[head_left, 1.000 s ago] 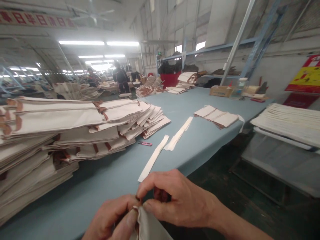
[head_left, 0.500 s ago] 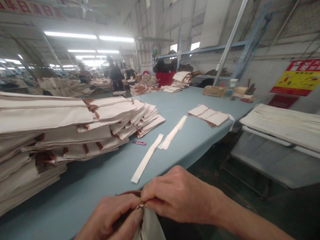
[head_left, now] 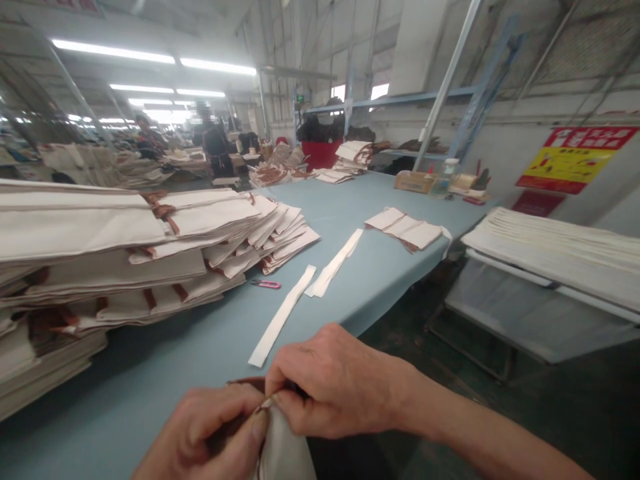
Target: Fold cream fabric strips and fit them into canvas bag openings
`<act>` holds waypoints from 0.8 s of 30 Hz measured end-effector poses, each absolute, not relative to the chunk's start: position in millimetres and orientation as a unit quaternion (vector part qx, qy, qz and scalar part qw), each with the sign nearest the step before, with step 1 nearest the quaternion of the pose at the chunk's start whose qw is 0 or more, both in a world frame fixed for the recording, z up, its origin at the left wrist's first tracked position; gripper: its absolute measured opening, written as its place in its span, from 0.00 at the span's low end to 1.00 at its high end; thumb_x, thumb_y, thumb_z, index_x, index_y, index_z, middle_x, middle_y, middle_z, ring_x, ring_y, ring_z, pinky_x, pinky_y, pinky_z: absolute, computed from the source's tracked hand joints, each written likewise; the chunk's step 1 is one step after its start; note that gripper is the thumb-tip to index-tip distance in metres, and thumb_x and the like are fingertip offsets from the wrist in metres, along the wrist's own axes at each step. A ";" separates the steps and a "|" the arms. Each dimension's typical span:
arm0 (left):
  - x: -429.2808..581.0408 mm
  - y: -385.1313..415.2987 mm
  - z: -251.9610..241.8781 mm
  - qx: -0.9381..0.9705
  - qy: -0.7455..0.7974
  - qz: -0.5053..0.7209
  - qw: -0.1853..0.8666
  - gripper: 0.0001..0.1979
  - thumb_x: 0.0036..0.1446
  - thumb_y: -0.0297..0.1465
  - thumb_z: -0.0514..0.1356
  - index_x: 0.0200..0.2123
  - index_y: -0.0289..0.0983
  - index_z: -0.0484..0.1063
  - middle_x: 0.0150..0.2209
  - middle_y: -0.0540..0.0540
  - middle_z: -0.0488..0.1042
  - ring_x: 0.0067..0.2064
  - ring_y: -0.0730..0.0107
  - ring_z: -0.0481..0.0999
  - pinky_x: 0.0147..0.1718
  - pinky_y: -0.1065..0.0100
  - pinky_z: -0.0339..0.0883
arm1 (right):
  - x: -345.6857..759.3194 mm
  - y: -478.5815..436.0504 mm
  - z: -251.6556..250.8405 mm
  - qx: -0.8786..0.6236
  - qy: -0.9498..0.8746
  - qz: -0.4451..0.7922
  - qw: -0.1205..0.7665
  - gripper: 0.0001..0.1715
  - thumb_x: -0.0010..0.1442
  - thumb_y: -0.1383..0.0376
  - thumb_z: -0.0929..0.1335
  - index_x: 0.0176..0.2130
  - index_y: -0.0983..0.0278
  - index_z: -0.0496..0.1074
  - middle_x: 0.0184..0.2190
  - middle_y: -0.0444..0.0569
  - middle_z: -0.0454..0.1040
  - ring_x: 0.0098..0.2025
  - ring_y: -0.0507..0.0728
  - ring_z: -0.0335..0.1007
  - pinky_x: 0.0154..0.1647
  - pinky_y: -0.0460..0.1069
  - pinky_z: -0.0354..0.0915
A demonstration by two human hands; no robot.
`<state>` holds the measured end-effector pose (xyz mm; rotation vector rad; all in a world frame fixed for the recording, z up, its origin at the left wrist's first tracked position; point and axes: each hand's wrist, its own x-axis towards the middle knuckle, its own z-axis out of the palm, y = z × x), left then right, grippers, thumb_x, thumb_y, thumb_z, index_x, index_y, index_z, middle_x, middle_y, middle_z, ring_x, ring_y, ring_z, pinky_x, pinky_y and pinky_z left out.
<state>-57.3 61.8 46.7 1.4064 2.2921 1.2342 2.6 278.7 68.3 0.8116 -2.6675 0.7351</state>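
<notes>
Low in the view, my left hand (head_left: 210,430) pinches the edge of an off-white fabric piece (head_left: 286,443) with brown trim. My right hand (head_left: 327,383) grips the same edge from the other side, thumb and finger pressed together. Both sets of fingertips meet at one small spot on the seam, close to the table's front edge; what exactly lies between them is too small to tell. The lower part of the piece hangs out of the frame. Beyond my hands, a white fabric strip (head_left: 283,317) lies on the blue-grey table (head_left: 200,353).
Tall stacks of off-white fabric pieces (head_left: 75,223) fill the left. Pink thread snips (head_left: 266,284), more strips (head_left: 336,263) and a folded piece (head_left: 405,228) lie on the table. A rack of pale cloth (head_left: 550,260) stands right. A person (head_left: 215,143) stands far back.
The camera view has shifted slightly, so the scene sits further left. Both hands keep hold of the fabric edge, with only a slight change in the fingers.
</notes>
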 end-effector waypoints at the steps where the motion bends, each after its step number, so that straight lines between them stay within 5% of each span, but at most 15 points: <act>1: -56.3 62.2 48.6 0.465 0.782 0.403 0.096 0.16 0.66 0.32 0.56 0.24 0.41 0.74 0.21 0.54 0.69 0.22 0.73 0.69 0.23 0.74 0.61 | 2.7 277.4 71.6 0.273 -0.925 0.235 0.120 0.06 0.62 0.70 0.67 0.35 0.64 0.75 0.29 0.45 0.82 0.29 0.54 0.76 0.26 0.47 0.55; 9: -57.1 73.0 81.0 0.409 0.820 0.324 0.236 0.12 0.63 0.32 0.51 0.27 0.40 0.66 0.25 0.55 0.64 0.28 0.72 0.65 0.27 0.73 0.55 | -3.6 269.4 82.5 0.255 -0.949 0.175 0.066 0.09 0.70 0.66 0.67 0.38 0.66 0.76 0.35 0.50 0.84 0.30 0.56 0.74 0.26 0.51 0.46; 13: -62.5 70.4 79.3 0.342 0.799 0.397 0.295 0.18 0.66 0.43 0.53 0.27 0.40 0.63 0.29 0.53 0.60 0.31 0.70 0.61 0.30 0.74 0.59 | -5.7 270.9 76.8 0.186 -0.923 0.329 0.076 0.01 0.66 0.69 0.71 0.40 0.64 0.76 0.36 0.46 0.82 0.31 0.52 0.73 0.31 0.48 0.56; 17: -62.0 66.0 57.6 0.266 0.783 0.484 0.287 0.23 0.63 0.50 0.60 0.25 0.40 0.63 0.26 0.55 0.57 0.28 0.72 0.59 0.25 0.75 0.58 | 7.9 260.1 60.1 0.049 -0.876 0.471 0.088 0.04 0.62 0.64 0.73 0.38 0.62 0.75 0.31 0.41 0.77 0.29 0.51 0.69 0.33 0.47 0.58; 24: -44.7 77.3 27.5 0.280 0.777 0.512 0.237 0.17 0.69 0.44 0.62 0.32 0.39 0.74 0.31 0.53 0.71 0.33 0.68 0.71 0.30 0.76 0.68 | 34.9 242.0 29.4 -0.094 -0.845 0.515 0.111 0.07 0.60 0.59 0.71 0.35 0.60 0.73 0.27 0.41 0.74 0.29 0.53 0.69 0.33 0.48 0.58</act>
